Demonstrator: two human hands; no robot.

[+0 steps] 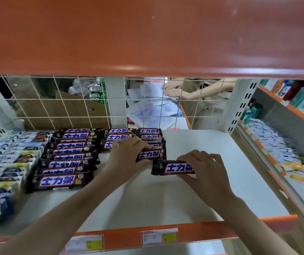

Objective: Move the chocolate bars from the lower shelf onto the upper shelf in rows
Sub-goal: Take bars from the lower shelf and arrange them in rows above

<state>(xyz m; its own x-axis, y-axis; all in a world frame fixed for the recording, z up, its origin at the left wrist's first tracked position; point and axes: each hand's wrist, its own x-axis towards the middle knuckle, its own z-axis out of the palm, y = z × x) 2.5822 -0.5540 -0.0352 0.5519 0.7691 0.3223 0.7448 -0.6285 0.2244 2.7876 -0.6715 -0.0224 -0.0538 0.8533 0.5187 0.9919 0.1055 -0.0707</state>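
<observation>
Rows were part-built on the white shelf, with a third one under way

Head view: the right hand [205, 169] held a chocolate bar [173, 168], fingers curled over its top edge and thumb under, the bar lying flat just short of the last one placed [150, 154]; the left hand [129, 153] rested on the third row [148, 139], fingers bent onto the bar at its tips. Left of those fingers one full row [68, 159] lay done and a middle row [118, 137] reached only partway. Open shelf [221, 181] remained right of the thumb; the lower shelf's stock was out of sight, so what was left could not be told
</observation>
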